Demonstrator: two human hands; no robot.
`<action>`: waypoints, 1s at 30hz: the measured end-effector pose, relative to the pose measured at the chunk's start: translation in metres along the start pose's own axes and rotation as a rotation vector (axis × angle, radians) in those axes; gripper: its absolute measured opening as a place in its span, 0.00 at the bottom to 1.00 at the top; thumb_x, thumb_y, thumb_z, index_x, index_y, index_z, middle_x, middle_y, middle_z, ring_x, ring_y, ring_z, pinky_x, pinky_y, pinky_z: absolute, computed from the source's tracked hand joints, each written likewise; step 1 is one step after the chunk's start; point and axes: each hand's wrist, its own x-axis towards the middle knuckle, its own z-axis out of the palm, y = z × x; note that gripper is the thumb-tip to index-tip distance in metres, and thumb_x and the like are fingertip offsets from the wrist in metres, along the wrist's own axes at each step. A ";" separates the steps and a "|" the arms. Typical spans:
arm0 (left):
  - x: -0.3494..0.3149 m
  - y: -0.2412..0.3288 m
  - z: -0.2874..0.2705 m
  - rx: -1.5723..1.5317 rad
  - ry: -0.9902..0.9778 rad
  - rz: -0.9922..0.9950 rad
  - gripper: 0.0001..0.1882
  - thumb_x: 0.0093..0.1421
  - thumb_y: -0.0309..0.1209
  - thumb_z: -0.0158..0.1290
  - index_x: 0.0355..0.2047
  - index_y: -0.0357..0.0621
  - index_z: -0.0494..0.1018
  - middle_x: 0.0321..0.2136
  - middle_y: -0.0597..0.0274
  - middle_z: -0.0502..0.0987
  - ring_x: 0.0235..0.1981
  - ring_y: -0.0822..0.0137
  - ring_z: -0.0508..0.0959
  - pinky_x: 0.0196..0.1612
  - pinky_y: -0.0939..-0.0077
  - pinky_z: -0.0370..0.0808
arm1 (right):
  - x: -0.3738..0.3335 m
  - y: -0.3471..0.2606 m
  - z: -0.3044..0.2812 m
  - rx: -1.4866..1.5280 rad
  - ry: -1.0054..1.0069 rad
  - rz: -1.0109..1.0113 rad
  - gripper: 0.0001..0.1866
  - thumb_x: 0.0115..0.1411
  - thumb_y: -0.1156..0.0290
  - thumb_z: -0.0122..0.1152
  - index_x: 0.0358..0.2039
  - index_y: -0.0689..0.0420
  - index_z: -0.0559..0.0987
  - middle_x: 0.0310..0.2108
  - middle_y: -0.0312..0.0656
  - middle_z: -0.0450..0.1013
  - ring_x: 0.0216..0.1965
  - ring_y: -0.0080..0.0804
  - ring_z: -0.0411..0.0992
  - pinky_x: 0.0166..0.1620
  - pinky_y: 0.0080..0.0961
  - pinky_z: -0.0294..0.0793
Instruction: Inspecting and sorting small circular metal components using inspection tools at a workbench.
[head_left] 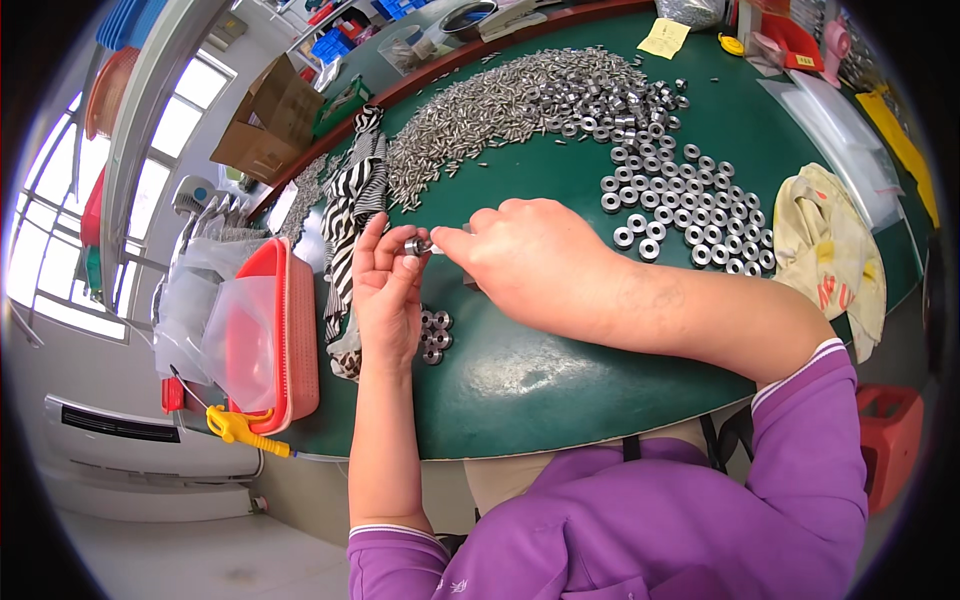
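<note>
My left hand [380,300] is raised over the near left of the table, its thumb and fingers pinching a small metal ring [412,246] with a dark groove. From the right, my right hand [530,255] reaches across with its fingertips closed right beside that ring. A bit of shiny metal shows at those fingertips, and a grey edge sticks out below the hand; what it holds is mostly hidden. Under my left hand lies a small group of metal rings [436,335]. Many more loose rings [690,205] lie flat on the right, beyond my right forearm.
The green table [530,375] carries a long heap of small metal pins [470,115] at the back. Left of it lie a zebra-striped cloth [355,200], a red basket [298,340] and a yellow air gun [235,427]. A stained pale cloth [825,240] lies at the right edge.
</note>
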 end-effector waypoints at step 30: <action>-0.001 -0.001 0.003 0.032 0.033 0.009 0.30 0.57 0.17 0.54 0.59 0.39 0.57 0.46 0.57 0.74 0.48 0.65 0.75 0.51 0.74 0.74 | -0.004 -0.007 0.010 -0.145 0.130 -0.020 0.17 0.50 0.71 0.57 0.43 0.57 0.78 0.25 0.39 0.73 0.28 0.34 0.74 0.29 0.28 0.73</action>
